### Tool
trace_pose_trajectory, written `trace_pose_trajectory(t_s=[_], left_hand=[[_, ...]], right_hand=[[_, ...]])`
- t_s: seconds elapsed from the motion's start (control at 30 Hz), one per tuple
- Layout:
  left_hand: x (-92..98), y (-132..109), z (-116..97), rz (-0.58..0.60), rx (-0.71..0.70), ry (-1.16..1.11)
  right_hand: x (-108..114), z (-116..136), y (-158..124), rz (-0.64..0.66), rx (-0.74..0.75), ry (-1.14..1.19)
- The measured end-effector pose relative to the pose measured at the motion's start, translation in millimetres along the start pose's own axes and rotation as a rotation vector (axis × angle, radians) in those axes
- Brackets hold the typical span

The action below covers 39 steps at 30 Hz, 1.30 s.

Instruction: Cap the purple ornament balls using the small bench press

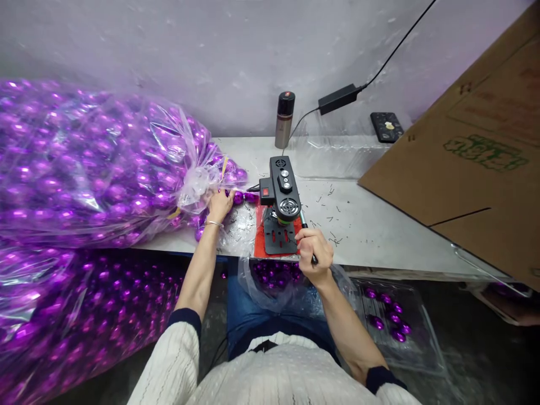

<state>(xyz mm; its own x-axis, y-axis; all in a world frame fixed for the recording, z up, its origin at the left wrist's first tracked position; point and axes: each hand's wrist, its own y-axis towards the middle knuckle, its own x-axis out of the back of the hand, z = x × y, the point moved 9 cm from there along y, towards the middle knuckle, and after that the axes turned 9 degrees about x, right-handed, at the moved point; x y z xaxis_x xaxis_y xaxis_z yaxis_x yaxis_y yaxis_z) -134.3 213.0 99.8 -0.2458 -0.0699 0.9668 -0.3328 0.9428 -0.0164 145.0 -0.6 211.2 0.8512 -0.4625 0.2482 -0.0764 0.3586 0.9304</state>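
A black machine (287, 188) stands at the centre of the frame, near the front edge of the desk (367, 236), its base on a red sheet (260, 242). Its head hides part of the base plate. Just left of it lie a few shiny purple balls (238, 197). A big tied bag (105, 163) of such balls fills the upper left, its knot crowding the left hand (221, 205); another full bag (105, 304) sits at lower left. Below the desk edge, an open plastic bag (248, 284) holds more balls, and a clear tray (422, 315) at lower right has several. Behind the machine are a bottle (284, 124) and a clear plastic box (333, 157), with a phone (386, 127) at upper right. A tilted carton (442, 185) covers the right end of the desk.

The left arm reaches forward, hand palm down at the balls by the knot; whether it grips one I cannot tell. The right hand (315, 253) is closed around the machine's handle (304, 220), elbow bent toward the lower right.
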Motion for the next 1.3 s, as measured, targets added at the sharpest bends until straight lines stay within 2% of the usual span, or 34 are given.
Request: trace_pose_trajectory(t_s=[0.2, 0.3, 0.4, 0.5, 0.63, 0.73, 0.87, 0.97, 1.07, 1.17, 1.23, 1.3], left_hand=[[-1.0, -53.3, -21.0, -0.078, -0.301, 0.085], [-7.7, -64.3, -29.9, -0.033, -0.403, 0.072], [-17.4, -67.4, -37.6, 0.054, -0.441, 0.056], [-15.8, -73.4, -44.4, 0.036, -0.460, 0.018], [-9.2, -93.4, -48.8, 0.005, -0.509, -0.117], [-13.2, -103.0, -39.8, 0.041, -0.447, -0.174], [-24.7, -103.3, -21.4, 0.124, -0.300, -0.249], [-33.4, -103.4, -14.5, 0.195, -0.220, -0.402], [-41.4, -106.4, -4.4, 0.268, -0.065, -0.760], [-55.2, -117.7, 3.7, 0.440, 0.118, -1.210], [-59.0, -127.7, 2.9, 0.562, 0.168, -1.406], [-58.5, -136.2, 1.1, 0.651, 0.177, -1.494]], right_hand=[[0.0, -0.8, -0.8, 0.007, 0.011, -0.005], [0.0, -1.4, -1.1, 0.003, 0.014, -0.018], [0.1, -1.8, -0.9, 0.001, 0.014, -0.028], [-0.5, -2.0, -0.5, 0.015, 0.015, -0.022], [-0.2, -2.1, -1.3, 0.016, 0.021, -0.019], [-0.2, -2.9, -2.9, 0.012, 0.018, -0.026], [-1.2, -2.8, -3.0, 0.021, 0.019, -0.028], [-0.2, -1.8, -0.2, 0.014, 0.018, -0.017], [0.4, -1.0, 3.6, 0.016, 0.015, -0.009], [1.1, -1.0, 6.1, 0.020, 0.013, -0.001], [1.1, -2.0, 6.3, 0.028, 0.003, -0.002], [1.5, -2.4, 5.9, 0.029, 0.000, -0.007]])
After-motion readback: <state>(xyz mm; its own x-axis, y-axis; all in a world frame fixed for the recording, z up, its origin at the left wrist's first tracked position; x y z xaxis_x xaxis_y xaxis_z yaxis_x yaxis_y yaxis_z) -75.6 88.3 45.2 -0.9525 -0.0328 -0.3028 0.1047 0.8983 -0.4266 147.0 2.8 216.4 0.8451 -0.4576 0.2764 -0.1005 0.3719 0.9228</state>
